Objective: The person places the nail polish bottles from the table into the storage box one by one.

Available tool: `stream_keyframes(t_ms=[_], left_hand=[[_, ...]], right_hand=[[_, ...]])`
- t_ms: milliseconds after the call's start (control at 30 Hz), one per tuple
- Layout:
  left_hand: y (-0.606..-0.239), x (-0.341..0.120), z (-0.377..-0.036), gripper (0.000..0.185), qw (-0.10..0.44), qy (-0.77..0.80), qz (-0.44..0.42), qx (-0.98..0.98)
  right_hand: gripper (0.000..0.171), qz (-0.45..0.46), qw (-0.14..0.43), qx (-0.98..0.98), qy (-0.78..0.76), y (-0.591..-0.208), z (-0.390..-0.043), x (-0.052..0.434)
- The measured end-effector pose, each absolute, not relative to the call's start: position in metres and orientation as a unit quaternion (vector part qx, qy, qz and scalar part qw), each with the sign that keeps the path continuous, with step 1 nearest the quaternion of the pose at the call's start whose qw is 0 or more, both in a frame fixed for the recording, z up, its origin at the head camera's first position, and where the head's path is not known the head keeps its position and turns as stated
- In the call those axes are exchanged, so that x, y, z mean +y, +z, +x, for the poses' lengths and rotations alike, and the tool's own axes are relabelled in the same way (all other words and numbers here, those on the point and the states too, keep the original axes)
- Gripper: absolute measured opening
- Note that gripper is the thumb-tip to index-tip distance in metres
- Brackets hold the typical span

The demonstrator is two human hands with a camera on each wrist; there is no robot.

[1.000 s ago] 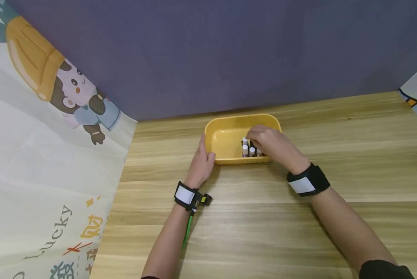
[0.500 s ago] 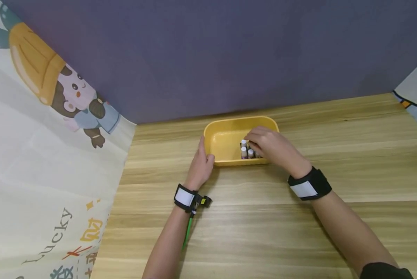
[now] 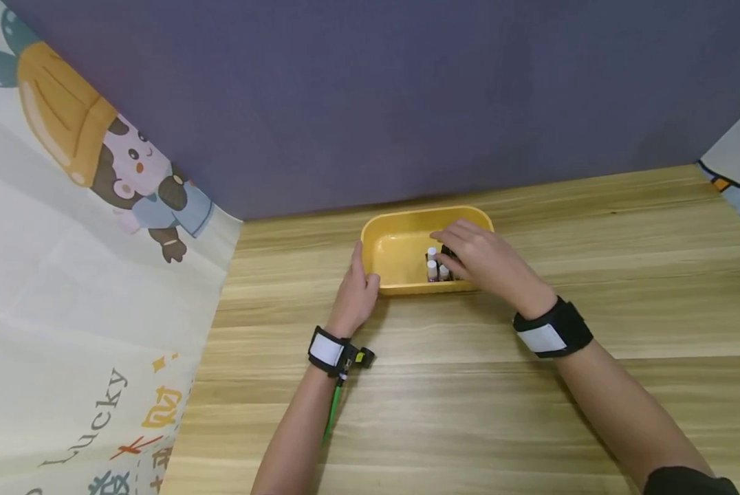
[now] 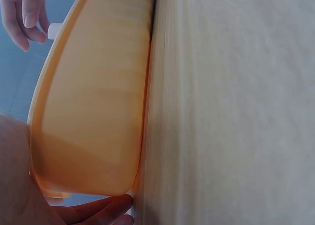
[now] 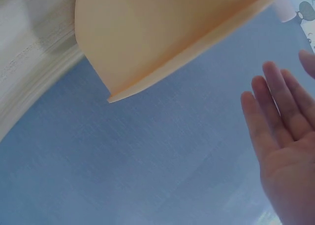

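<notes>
A: Change against the two earlier head frames?

B: Small. Right hand [image 3: 481, 261] drawn slightly back toward the near right corner of the yellow tub [image 3: 401, 242]; fingers now straighter, spread over the little bottles [image 3: 434, 265] rather than bunched down on them. Right-wrist view confirms: palm flat, fingers extended [image 5: 275, 112], nothing between them. Bottles unmoved, upright in a tight cluster at the near wall, right of centre in the tub.

A: Left hand?

B: Unchanged. Left hand [image 3: 359, 289] cupped on the near left corner of the tub, thumb over the rim, fingers along the outer wall. Left-wrist view: tub wall [image 4: 93, 102] filling the frame, fingertips [image 4: 106, 208] tucked under its lower corner against the table [image 3: 531, 412]. Holding, steadying.

A: Reading of that?

B: Judgement only: looks like a release. Bottles standing free in the tub, right hand relaxed and empty above them. Contact between fingertips and caps not resolvable from the head view.

A: Count, labels on the bottles?

B: Three white caps plainly visible, more hidden under the hand. Dark and pinkish bodies; print too small to read.

A: Other writing?

B: On the cloth [image 3: 67, 309] at left: "Lucky" in grey letters, plus yellow and red characters beside it, only partly in frame. Cartoon figure above, no text on it. Wristbands [image 3: 552, 328] black with a white patch, blank.
</notes>
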State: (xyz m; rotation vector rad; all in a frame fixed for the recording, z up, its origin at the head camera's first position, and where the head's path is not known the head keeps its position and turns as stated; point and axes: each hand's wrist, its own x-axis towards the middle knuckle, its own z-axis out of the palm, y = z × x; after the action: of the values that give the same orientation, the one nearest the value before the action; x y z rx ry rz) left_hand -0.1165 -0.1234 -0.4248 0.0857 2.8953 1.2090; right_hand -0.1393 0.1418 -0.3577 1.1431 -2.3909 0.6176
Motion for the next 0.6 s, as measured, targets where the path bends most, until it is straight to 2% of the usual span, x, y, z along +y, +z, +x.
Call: stream_keyframes(t_ms=[600], left_hand=[[-0.4276, -0.1236, -0.1181, 0.077, -0.007, 0.390, 0.033, 0.920]], right_hand=[[0.037, 0.413, 0.216, -0.862, 0.198, -0.3611, -0.1392, 0.1421]])
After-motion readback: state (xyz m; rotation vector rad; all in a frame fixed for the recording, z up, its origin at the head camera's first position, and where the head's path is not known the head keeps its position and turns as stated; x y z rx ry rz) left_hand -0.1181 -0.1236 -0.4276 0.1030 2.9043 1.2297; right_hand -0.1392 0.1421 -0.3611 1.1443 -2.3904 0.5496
